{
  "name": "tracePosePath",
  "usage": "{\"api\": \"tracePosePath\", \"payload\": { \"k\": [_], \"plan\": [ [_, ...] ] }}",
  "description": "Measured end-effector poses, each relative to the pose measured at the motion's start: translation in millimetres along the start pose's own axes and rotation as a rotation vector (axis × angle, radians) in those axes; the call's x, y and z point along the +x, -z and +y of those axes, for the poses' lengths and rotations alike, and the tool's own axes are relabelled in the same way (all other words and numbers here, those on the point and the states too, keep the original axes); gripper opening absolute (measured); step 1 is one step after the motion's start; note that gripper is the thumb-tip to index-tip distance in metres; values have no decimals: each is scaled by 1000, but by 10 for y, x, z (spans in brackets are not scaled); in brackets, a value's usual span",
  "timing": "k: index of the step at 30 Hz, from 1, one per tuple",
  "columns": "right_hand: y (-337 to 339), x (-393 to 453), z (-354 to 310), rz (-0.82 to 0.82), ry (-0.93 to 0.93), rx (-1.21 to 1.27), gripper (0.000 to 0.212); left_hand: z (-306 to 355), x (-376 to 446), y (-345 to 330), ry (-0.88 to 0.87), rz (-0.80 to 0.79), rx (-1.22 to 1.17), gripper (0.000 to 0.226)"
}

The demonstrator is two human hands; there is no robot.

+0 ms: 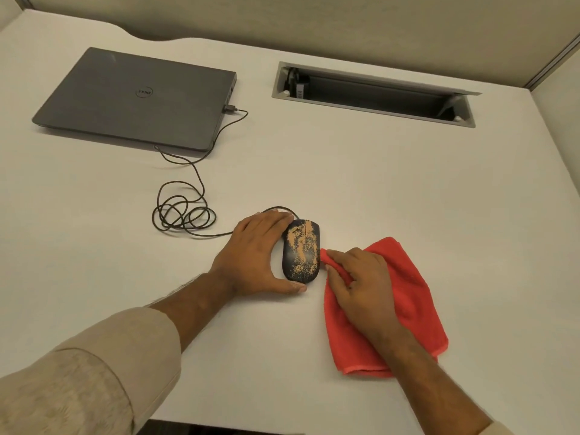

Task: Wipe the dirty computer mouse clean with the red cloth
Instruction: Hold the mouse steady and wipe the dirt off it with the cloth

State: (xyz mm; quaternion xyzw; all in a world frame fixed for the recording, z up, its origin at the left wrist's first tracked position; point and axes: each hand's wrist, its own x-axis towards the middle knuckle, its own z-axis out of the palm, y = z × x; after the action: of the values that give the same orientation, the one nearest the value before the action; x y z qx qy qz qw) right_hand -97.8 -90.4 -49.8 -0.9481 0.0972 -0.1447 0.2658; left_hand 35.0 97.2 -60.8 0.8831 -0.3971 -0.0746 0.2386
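A black wired computer mouse [302, 251], covered in tan dust, lies on the white desk [376, 183]. My left hand [254, 255] cups its left side, fingers at the front end and thumb at the rear end. Right beside the mouse, my right hand [357, 284] rests on the red cloth [408, 296] and pinches a bunched corner of it just off the mouse's right edge. Most of the cloth lies spread flat on the desk under and behind that hand.
A closed grey laptop [138, 98] sits at the back left, with the mouse cable [185, 211] coiled between it and the mouse. An open cable tray [373, 92] is recessed into the desk at the back right. Partition walls border the desk.
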Motion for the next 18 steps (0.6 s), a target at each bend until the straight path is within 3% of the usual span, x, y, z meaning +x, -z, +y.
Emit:
{"api": "tracePosePath", "payload": {
  "k": [5, 12, 16, 18],
  "plan": [
    [22, -6, -60, 64, -25, 31, 27, 2, -2, -6, -3, -2, -7, 120],
    [46, -18, -93, 35, -90, -36, 27, 0, -7, 3, -12, 17, -1, 119],
    [9, -81, -184, 19, 4, -27, 27, 1, -1, -6, -12, 14, 5, 120],
    [-8, -107, -181, 10, -38, -62, 27, -6, 0, -10, -10, 10, 7, 121]
  ]
}}
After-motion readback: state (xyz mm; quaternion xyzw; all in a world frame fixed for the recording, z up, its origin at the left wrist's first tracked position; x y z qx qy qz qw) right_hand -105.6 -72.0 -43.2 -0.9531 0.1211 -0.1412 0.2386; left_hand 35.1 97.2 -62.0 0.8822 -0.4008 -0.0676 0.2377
